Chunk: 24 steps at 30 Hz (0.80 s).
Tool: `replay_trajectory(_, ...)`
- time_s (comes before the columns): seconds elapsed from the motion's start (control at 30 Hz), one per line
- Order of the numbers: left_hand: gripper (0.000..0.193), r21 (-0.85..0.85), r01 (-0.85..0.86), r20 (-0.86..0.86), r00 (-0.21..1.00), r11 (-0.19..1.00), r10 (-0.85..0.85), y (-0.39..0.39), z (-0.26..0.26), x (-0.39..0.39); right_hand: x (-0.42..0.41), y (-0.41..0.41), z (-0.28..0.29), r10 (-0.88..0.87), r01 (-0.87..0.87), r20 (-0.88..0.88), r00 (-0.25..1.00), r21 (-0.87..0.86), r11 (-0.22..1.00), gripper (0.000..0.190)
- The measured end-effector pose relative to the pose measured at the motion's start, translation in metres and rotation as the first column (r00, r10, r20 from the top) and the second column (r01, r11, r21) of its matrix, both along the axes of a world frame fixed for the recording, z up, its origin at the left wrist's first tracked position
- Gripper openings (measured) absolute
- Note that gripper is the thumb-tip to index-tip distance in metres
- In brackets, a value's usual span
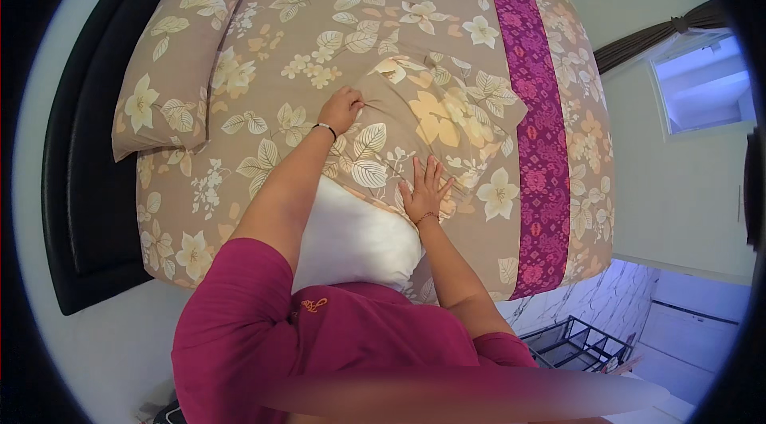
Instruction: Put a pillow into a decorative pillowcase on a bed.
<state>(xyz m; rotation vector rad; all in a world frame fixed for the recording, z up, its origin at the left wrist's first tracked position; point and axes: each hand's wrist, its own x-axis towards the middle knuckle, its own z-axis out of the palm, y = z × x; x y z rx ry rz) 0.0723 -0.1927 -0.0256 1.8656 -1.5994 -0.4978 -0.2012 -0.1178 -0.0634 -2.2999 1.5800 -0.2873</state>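
A white pillow (353, 238) lies at the near edge of the bed, against my body, its far part inside a beige floral pillowcase (419, 119). My left hand (344, 108) pinches the case fabric at its left side, fingers curled. On the right, my right hand (425, 190) rests flat on the case near its opening, fingers spread. The far end of the case looks loose and wrinkled, with a corner pointing towards the bed runner. Matching floral bedding (269, 83) lies underneath.
Another pillow in a floral case (173, 65) lies by the black headboard (90, 125) at left. A magenta patterned runner (535, 143) crosses the bed's right part. A black metal rack (577, 343) stands at lower right; a tied curtain (646, 41) hangs beyond.
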Motion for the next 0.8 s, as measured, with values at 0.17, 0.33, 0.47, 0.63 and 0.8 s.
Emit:
replay_trajectory(0.17,0.008,0.021,0.177,0.005,0.984,0.984,-0.177,0.015,0.0,0.028,-0.001,0.002,0.0,0.013,-0.013,-0.001,1.0,0.002,1.0,0.068)
replay_trajectory(0.33,0.008,0.065,0.273,-0.118,0.957,0.96,-0.265,0.047,0.006,0.043,-0.003,0.005,0.001,0.025,-0.024,-0.042,0.999,0.013,1.0,0.068)
replay_trajectory(0.47,0.008,0.427,0.313,-0.519,0.853,0.848,-0.053,0.086,0.01,0.059,-0.005,0.005,0.004,0.074,-0.075,-0.026,0.997,-0.023,0.997,0.064)
replay_trajectory(0.63,0.007,0.334,0.399,-0.694,0.718,0.854,-0.064,0.119,0.013,0.05,-0.008,0.003,0.007,0.127,-0.127,-0.009,0.992,-0.04,0.991,0.062)
replay_trajectory(0.8,0.008,0.226,-0.024,-0.344,0.933,0.974,0.103,0.121,0.013,0.03,0.004,0.001,0.033,0.098,-0.039,0.245,0.965,-0.236,0.971,0.036)
